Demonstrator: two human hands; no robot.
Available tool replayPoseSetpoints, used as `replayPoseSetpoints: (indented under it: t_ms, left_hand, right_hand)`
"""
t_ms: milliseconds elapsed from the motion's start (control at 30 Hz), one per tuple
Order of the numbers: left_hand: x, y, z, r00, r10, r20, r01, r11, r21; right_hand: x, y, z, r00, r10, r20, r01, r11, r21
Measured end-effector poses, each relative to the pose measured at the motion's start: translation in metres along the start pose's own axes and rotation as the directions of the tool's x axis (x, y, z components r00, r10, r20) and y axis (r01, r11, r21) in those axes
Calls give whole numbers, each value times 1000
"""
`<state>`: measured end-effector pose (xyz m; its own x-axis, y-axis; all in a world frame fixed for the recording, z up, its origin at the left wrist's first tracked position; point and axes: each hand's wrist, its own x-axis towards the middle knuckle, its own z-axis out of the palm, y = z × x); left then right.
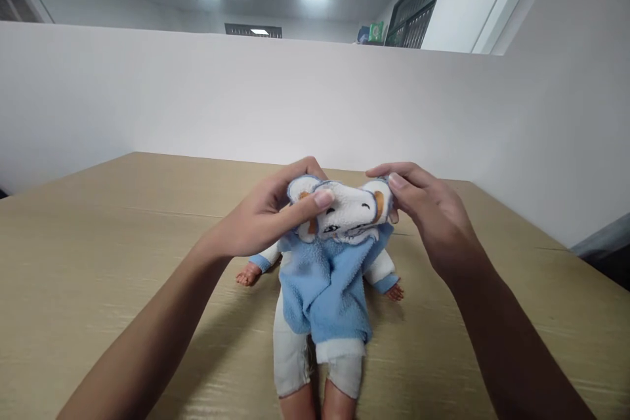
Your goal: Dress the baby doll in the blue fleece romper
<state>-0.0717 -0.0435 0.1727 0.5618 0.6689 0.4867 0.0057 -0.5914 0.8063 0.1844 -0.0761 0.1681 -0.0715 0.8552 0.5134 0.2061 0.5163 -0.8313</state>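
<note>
A doll lies on its back on the table, its legs (339, 397) toward me and its small hands out at both sides. White clothing with blue cuffs covers its arms and thighs. Over its torso is a blue fleece doll's garment (327, 282), with a white animal-face hood (347, 200) that has ear-like flaps with orange patches. My left hand (275, 210) grips the hood's left side, thumb on top and fingers behind. At the right ear flap, my right hand (418, 203) pinches the cloth between thumb and fingers. The doll's head is hidden behind the hood.
The brown table (123, 262) reaches to a white partition wall (246, 98) at the back. Above the wall, ceiling lights and a green package (376, 31) show. A dark object (608, 252) stands beyond the table's right edge.
</note>
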Motion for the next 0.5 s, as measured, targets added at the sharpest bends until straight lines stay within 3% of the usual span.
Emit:
replayPoseSetpoints:
  t_ms: [133,233,300,367,433,500]
  left_hand:
    - [0,3,2,996,54,-64,-51,998,47]
    - [3,4,7,993,60,-100,-54,997,62]
    - [5,3,10,988,66,-139,-56,995,79]
    - [6,3,10,981,71,-182,-52,993,109]
    - [6,3,6,980,49,-193,-24,991,130]
    - [5,4,-1,991,-4,-131,23,989,148]
  right_hand:
    - [5,12,-4,990,-117,73,133,954,-270]
    - [3,10,-3,948,-190,255,241,953,-185]
    - [0,4,-4,897,-164,410,201,979,-48]
    - [-4,0,-6,853,-63,519,104,993,-49]
    - [-8,-2,-8,843,57,534,32,987,-155]
    - [-10,0,-11,868,106,485,-15,982,-188]
